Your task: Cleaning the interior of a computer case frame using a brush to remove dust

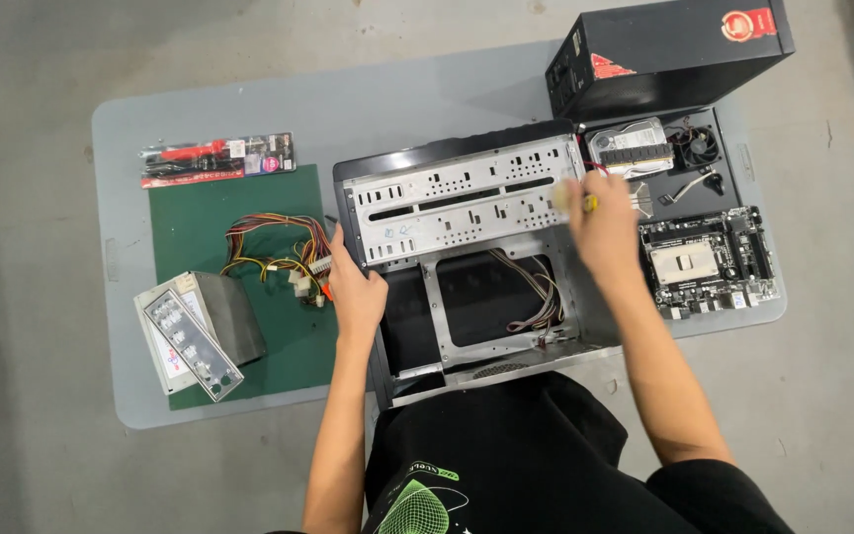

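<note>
both hands worked at an open grey metal computer case (467, 257) on the table: left hand (356, 292) gripped its left wall, right hand (600, 222) pinched a yellow-handled screwdriver (577, 202) over the drive bay.

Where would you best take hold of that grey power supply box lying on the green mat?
Probably across its two long side walls, coming down from above. The power supply lies flat on the green mat, with a metal plate leaning over its front and its cable bundle trailing off behind, so both ends are cluttered and the plain sides stay free.
</note>
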